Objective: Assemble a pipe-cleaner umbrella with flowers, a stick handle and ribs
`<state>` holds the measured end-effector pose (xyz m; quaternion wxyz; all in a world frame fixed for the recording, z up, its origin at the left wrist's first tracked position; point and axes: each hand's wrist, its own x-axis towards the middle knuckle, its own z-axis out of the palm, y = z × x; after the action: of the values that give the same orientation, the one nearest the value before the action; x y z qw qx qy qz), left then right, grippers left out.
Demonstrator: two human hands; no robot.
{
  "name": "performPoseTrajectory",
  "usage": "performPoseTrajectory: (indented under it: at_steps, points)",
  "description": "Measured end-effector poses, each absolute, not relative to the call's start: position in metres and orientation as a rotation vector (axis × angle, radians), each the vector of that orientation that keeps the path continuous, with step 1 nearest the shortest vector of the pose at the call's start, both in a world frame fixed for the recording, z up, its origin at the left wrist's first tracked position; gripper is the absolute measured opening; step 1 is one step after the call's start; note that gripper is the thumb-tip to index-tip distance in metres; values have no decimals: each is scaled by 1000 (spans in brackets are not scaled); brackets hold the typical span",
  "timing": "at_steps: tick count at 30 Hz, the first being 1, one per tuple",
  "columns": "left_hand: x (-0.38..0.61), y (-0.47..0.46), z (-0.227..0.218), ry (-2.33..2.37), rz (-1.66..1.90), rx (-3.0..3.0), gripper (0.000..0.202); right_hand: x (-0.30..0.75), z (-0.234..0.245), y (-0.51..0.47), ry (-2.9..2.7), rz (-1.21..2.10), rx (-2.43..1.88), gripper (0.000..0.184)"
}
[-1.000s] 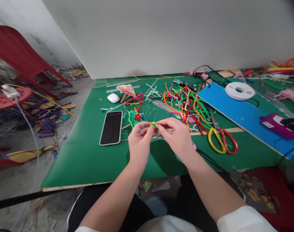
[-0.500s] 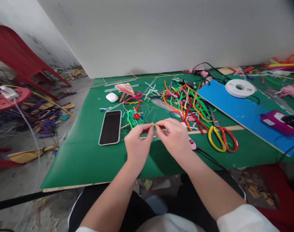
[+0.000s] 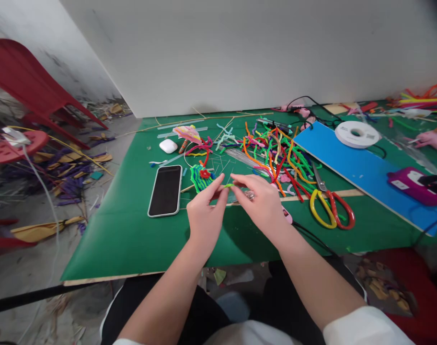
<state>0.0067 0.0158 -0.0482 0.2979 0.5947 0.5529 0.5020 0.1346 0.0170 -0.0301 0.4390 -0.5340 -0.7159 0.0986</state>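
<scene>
- Strip of light-green fuzz (image 3: 228, 185), short and thin, sits pinched in the left hand (image 3: 205, 209) and the right hand (image 3: 260, 201).
- It lies sideways between them, one end at each hand, both equally near.
- Metal scissors with yellow and red handles (image 3: 327, 194) lie to the right.

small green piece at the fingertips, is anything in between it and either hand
Nothing visible is: the left hand and right hand appear to pinch the small green piece directly at its ends. The striped green-and-blue piece lies beyond the left hand, not between.
</scene>
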Motion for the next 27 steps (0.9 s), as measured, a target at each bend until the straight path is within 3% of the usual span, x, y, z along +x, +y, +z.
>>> performPoseTrajectory:
  at_steps: [16, 27]
  points:
    - [10, 17, -43, 1394, 1310, 1377, 12, 133, -39, 17, -1925, -181, -1290, 14]
    - [22, 10, -50, 1386, 1456, 1204, 9, 119, -52, 15, -1706, -118, -1324, 11]
